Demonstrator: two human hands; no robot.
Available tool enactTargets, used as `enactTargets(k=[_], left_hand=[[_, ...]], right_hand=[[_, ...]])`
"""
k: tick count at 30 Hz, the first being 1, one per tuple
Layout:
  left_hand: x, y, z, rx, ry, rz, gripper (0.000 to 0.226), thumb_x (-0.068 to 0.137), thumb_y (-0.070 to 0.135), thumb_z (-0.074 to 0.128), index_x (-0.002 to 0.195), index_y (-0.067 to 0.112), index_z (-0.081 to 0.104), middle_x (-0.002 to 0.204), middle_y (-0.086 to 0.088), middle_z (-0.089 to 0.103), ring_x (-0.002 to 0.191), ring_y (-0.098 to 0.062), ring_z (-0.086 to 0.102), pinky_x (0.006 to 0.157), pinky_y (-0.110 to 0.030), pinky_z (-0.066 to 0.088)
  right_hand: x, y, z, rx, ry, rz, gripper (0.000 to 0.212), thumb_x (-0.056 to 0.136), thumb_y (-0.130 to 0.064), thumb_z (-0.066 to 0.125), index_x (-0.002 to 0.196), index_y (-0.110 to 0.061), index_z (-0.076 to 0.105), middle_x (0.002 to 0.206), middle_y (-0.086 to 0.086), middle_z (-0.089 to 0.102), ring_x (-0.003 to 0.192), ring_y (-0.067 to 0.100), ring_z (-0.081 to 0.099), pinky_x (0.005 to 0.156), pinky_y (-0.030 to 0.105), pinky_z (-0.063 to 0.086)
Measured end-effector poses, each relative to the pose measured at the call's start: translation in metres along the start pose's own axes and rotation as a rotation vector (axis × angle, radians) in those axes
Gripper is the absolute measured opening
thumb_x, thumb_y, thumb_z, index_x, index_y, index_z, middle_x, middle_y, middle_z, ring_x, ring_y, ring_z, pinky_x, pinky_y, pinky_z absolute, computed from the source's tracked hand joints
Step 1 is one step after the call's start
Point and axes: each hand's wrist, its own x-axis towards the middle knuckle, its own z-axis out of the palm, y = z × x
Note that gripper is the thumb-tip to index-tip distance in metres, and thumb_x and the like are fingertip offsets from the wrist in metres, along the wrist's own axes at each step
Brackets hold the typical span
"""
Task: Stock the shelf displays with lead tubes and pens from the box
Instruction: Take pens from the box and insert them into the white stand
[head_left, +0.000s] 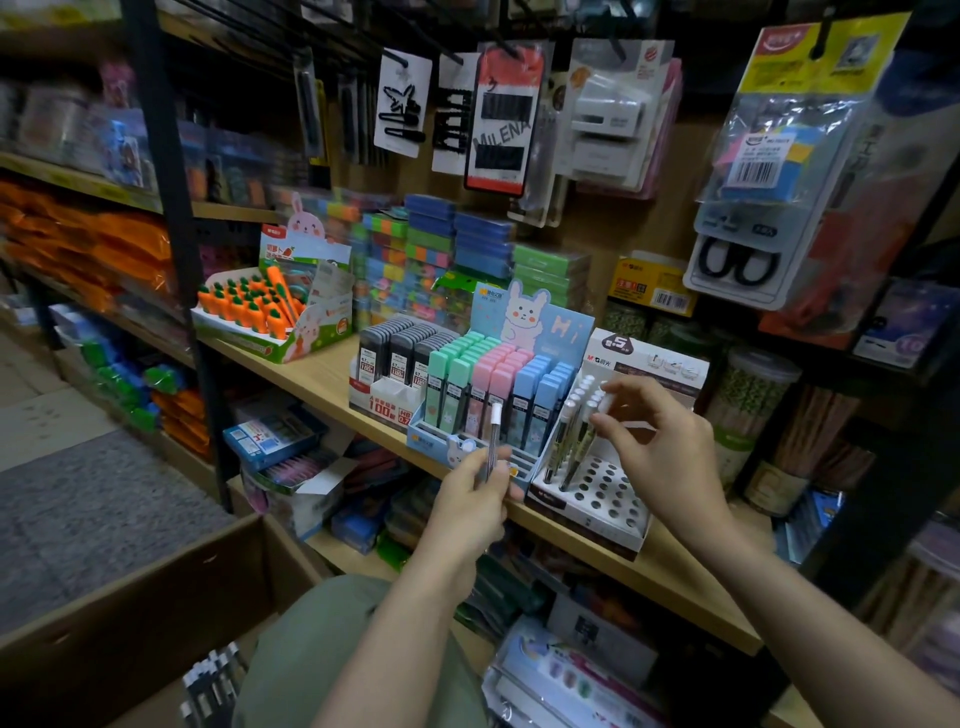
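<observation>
The left hand (475, 486) pinches an upright pen (492, 439) just left of the holed pen display (597, 488), where the right hand (660, 441) pinches a seated pen's cap (602, 402).

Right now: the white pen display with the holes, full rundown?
The pen display is a white cardboard box on the wooden shelf, right of the pastel lead tube display. Its sloped top is a grid of round holes, mostly empty; a few white-capped pens stand tilted in the back rows. A printed backboard rises behind. The right hand hovers over the pens, fingers at one cap.
</observation>
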Motion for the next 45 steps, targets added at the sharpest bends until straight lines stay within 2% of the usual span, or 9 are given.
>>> enactTargets(k=[5,9,16,22,26,30,34,40,45], left_hand=[[0.002,0.004,0.006,-0.167,0.028,-0.073,0.021,0.104,0.022,0.042,0.112,0.019,0.061,0.08,0.002,0.061,0.06,-0.009,0.044,0.056,-0.023,0.037],[0.0,0.003,0.004,-0.179,0.01,-0.041,0.024,0.102,0.013,0.046,0.115,0.026,0.062,0.094,0.002,0.065,0.078,-0.009,0.056,0.064,-0.021,0.05],[-0.003,0.0,0.0,-0.284,-0.05,-0.017,0.026,0.092,0.007,0.063,0.109,0.027,0.064,0.079,0.001,0.069,0.071,-0.012,0.062,0.063,-0.025,0.052],[-0.004,0.001,0.003,-0.205,-0.107,0.076,0.026,0.089,0.012,0.069,0.109,0.028,0.065,0.082,0.001,0.07,0.066,-0.012,0.064,0.057,-0.026,0.045],[-0.006,0.001,0.009,-0.183,-0.163,0.128,0.026,0.088,0.013,0.07,0.105,0.032,0.067,0.079,0.009,0.069,0.066,-0.006,0.063,0.057,-0.021,0.048],[-0.009,0.001,0.012,-0.163,-0.229,0.157,0.025,0.087,0.015,0.071,0.105,0.032,0.069,0.077,0.013,0.069,0.069,-0.002,0.066,0.059,-0.014,0.048],[-0.007,-0.001,0.009,-0.033,-0.207,0.228,0.026,0.082,0.02,0.077,0.104,0.031,0.071,0.092,0.009,0.073,0.086,-0.005,0.067,0.067,-0.015,0.05],[0.003,-0.01,0.009,0.409,0.157,0.253,0.045,0.072,0.032,0.085,0.112,0.024,0.064,0.105,0.007,0.061,0.099,-0.009,0.059,0.087,-0.025,0.05],[0.01,-0.014,0.023,0.605,0.179,0.309,0.064,0.073,0.046,0.08,0.128,0.024,0.058,0.124,0.005,0.052,0.118,-0.013,0.048,0.102,-0.034,0.046]], right_hand=[[0.0,-0.001,0.002,-0.049,0.014,-0.086,0.031,0.078,-0.013,0.079,0.105,-0.024,0.066,0.096,-0.014,0.059,0.088,-0.005,0.062,0.075,0.008,0.051],[0.001,-0.003,0.006,-0.102,-0.027,-0.093,0.028,0.079,-0.015,0.079,0.105,-0.021,0.068,0.098,-0.012,0.057,0.087,-0.003,0.062,0.078,0.007,0.051],[-0.008,-0.009,0.008,-0.214,-0.045,-0.098,0.027,0.081,-0.023,0.077,0.107,-0.019,0.07,0.098,-0.007,0.051,0.073,0.003,0.058,0.069,0.022,0.056],[-0.001,-0.025,-0.005,0.011,-0.029,-0.02,0.032,0.087,-0.029,0.069,0.119,-0.03,0.064,0.091,-0.016,0.063,0.08,0.002,0.061,0.067,0.011,0.048],[0.0,-0.039,-0.004,0.05,-0.17,-0.023,0.038,0.085,-0.029,0.073,0.12,-0.036,0.061,0.09,-0.02,0.068,0.084,-0.001,0.065,0.072,0.016,0.052],[-0.007,-0.042,-0.001,0.06,-0.143,-0.035,0.037,0.082,-0.022,0.077,0.114,-0.036,0.065,0.08,-0.018,0.07,0.08,-0.003,0.066,0.074,0.021,0.053],[-0.006,-0.035,-0.012,0.116,-0.097,0.005,0.035,0.08,-0.016,0.078,0.109,-0.032,0.066,0.078,-0.019,0.071,0.077,-0.002,0.068,0.072,0.015,0.053],[0.011,-0.01,-0.046,-0.093,0.035,0.0,0.033,0.083,-0.016,0.075,0.11,-0.031,0.062,0.083,-0.015,0.069,0.079,-0.005,0.066,0.07,0.002,0.046],[0.018,0.008,-0.033,-0.118,0.05,-0.015,0.029,0.084,-0.01,0.074,0.106,-0.024,0.06,0.092,-0.013,0.062,0.085,-0.006,0.063,0.071,0.002,0.046]])
